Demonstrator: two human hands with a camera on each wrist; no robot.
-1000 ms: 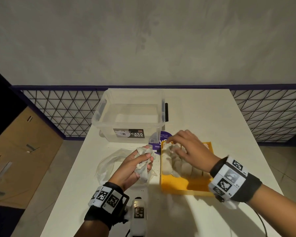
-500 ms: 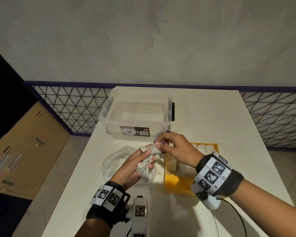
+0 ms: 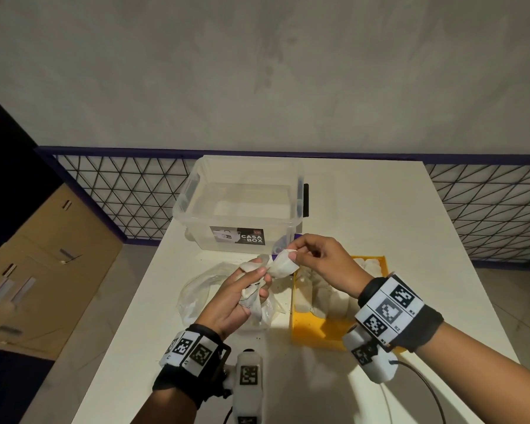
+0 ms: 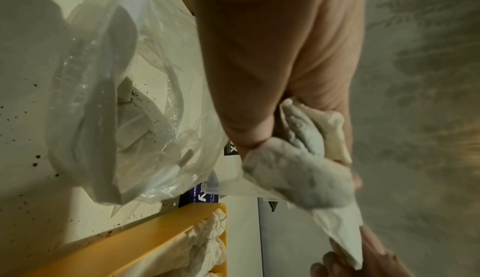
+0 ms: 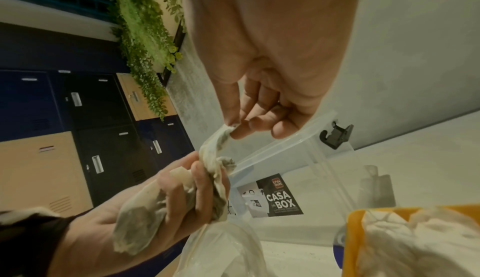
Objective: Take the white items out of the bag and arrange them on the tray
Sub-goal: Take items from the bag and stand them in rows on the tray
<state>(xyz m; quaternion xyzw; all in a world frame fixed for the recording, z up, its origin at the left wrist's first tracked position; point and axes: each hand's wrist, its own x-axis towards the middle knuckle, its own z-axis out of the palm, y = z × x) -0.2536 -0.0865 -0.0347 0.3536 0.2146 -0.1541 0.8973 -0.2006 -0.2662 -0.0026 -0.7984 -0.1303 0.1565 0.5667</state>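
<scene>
- While raised above the desk (image 3: 364, 209), the left hand (image 3: 227, 304) has its fingers curled round a bunch of white pouches (image 3: 251, 296); the bunch sits in the palm, with one end sticking out past the fingertips.
- Clear plastic bag (image 3: 196, 289): lies crumpled on the desk directly under and left of the left hand; in the left wrist view a few white pieces show inside it.
- One white pouch (image 3: 283, 264) spans the gap between the two hands, its left end at the left fingertips.
- Right hand (image 3: 322, 261): thumb and forefinger pinch the pouch's upper right corner; the other fingers are loosely curled and hold nothing.
- Yellow tray (image 3: 315, 328): on the desk just right of the bag, below the right hand and wrist; a row of white pouches (image 3: 325, 296) stands in its far part, partly hidden by the right wrist.
- Clear storage box (image 3: 242, 209), labelled "CASA BOX": stands behind both hands, apart from them.
- Dark specks are scattered on the desk around the bag.
</scene>
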